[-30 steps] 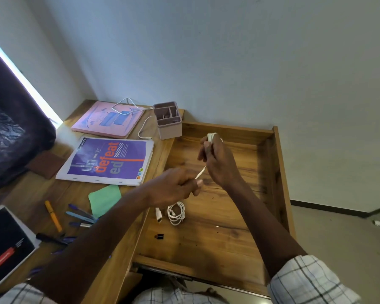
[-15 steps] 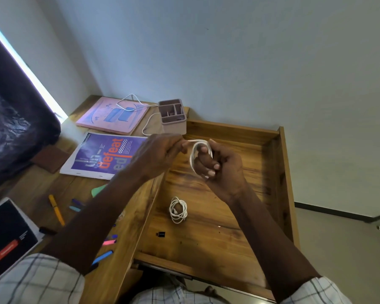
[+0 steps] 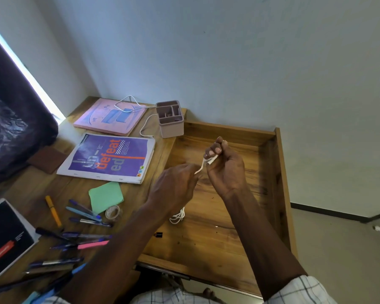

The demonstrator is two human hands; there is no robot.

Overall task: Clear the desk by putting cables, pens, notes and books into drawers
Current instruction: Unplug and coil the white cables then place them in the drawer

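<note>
Above the open drawer beside the worktop, I saw the right hand gripping a white cable while the left hand pinched its strand; a coiled cable lay inside the drawer.

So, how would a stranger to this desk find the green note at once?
On the desk, find the big purple book lying flat. Just in front of its near edge, between it and the scattered pens, lies the green note, with a clear tape roll at its near corner. It is the only plain green sheet there, flat and roughly square.
</note>
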